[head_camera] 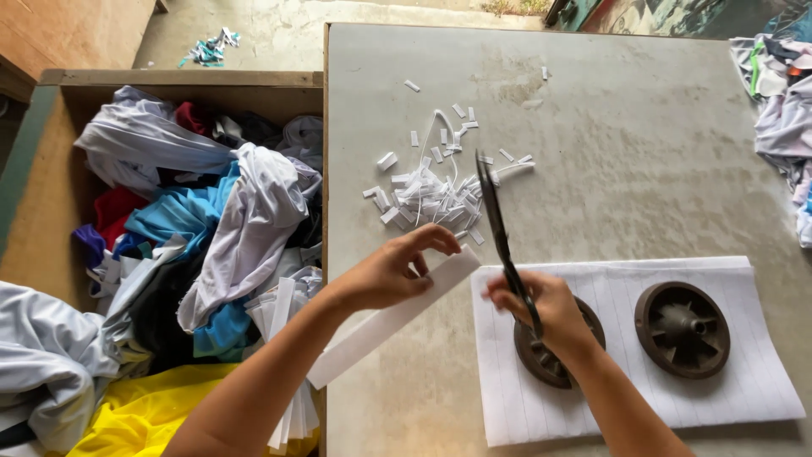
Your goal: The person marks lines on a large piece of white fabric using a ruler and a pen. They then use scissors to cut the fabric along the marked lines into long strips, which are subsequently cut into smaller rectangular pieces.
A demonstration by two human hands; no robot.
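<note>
Left hand (385, 275) pinches a long, thin white fabric strip (393, 320) near its upper end, over the table (643, 152) edge; light and limp. Right hand (545, 309) fingers clench dark scissors (499, 228), blades parted at the strip's end.

Left hand (391, 272) pinches white strip (393, 320); right hand (541, 311) grips scissors (499, 233), blades above cut scraps (431, 190).

We see the cut strips (431, 188) piled on the table (643, 144) behind 2 wheels (682, 328) lying on a sheet (744, 381), with the cloth-filled box (178, 78) left.
</note>
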